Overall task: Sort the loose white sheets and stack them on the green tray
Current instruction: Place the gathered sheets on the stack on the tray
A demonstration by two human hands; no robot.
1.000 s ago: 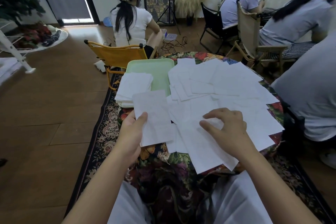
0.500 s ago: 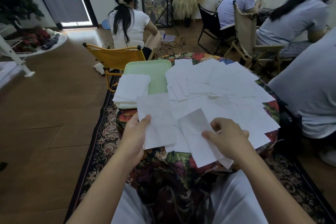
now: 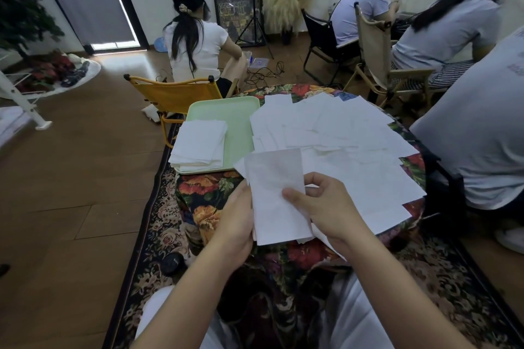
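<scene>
Both hands hold white sheets upright above the table's near edge. My left hand grips their left side from behind. My right hand pinches their right side, thumb on the front. Several loose white sheets lie spread over the floral tablecloth. The green tray sits at the table's far left, with a neat stack of white sheets on its left half.
A yellow folding chair stands just behind the tray, with a person seated on the floor beyond it. Another person sits close at the table's right edge. More chairs and people are behind. A patterned rug lies under the table.
My right hand lifted a sheet off the spread pile and brought it left onto the sheet in my left hand. Both hands now hold the sheets together, raised.
</scene>
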